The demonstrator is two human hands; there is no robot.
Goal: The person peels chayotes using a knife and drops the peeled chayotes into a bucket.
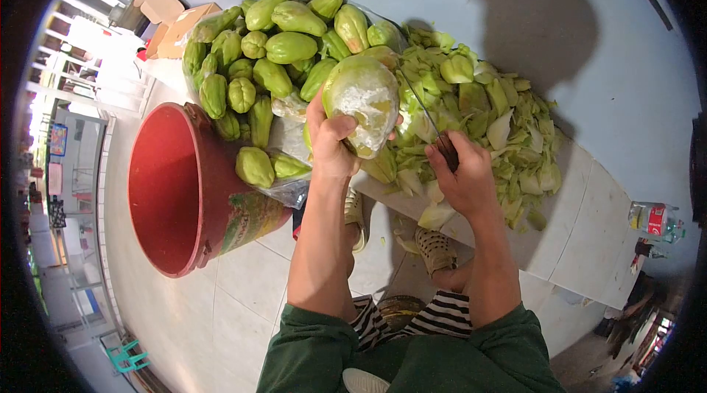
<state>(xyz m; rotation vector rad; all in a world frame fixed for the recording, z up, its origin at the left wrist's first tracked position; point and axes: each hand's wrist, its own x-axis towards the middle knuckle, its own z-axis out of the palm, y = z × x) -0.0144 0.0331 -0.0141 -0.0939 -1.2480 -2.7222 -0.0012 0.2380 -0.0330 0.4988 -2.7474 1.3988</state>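
Note:
My left hand (331,139) is wrapped round a large pale green chayote (364,102), its white-smeared, partly bare side turned up towards me. In my right hand (471,179) is a knife (446,151), gripped by its dark handle; the thin blade slants up and left, close beside the chayote. Behind my left hand, whole green chayotes (291,48) are heaped on a clear plastic bag. Under and beyond the knife spreads a pile of green peelings (508,128), with a few larger pieces among them.
A red bucket (197,242) lies tilted at left, its mouth facing me. An opened cardboard box (180,28) stands behind the chayotes. On the ledge at right is a plastic bottle (654,221) with a red label. My feet, in sandals (436,248), are below my hands.

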